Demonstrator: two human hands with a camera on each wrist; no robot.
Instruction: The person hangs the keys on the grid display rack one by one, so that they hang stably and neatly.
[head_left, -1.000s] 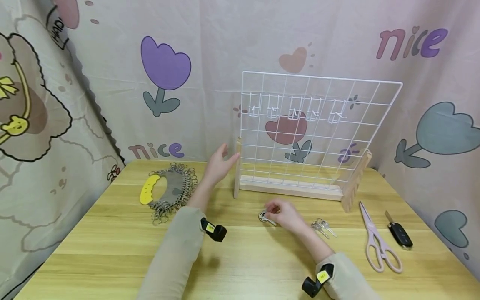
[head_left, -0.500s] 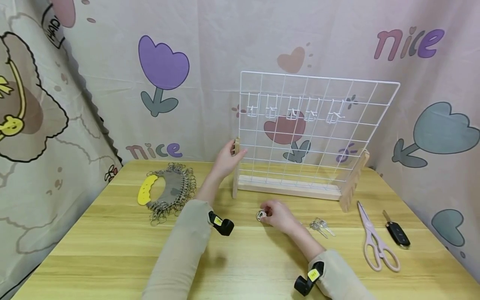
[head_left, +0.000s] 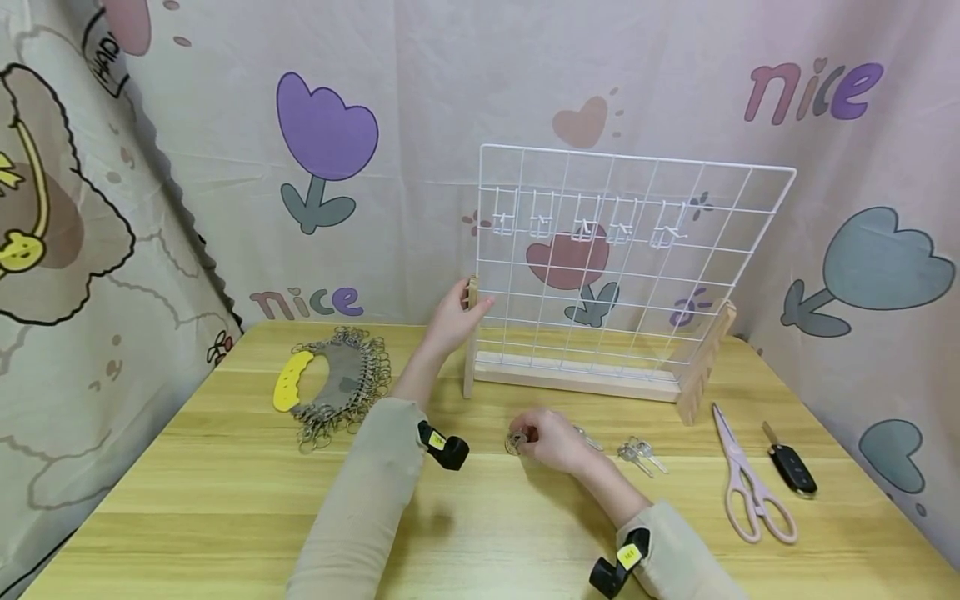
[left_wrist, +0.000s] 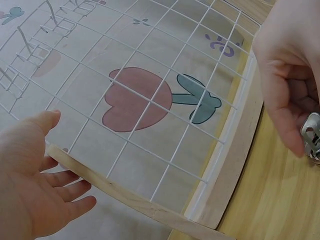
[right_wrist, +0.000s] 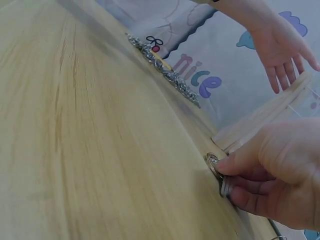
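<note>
My left hand is at the left wooden upright of a white wire grid rack. In the left wrist view its fingers stretch loosely past the upright's outer side, with the thumb over the grid side; firm contact cannot be told. Low over the table, my right hand pinches a small bunch of keys by its metal ring between thumb and fingers. Most of that bunch is hidden in the hand. Just behind the right hand lies a loose key. Several white hooks hang on the grid.
Farther right lie more keys, pink scissors and a black car key. At the left, a yellow-handled ring holder bears many metal key rings. A printed curtain hangs behind the table.
My left hand has moved right to the rack's upright, then stayed there. My right hand has shifted slightly left with the keys, and a loose key now shows behind it.
</note>
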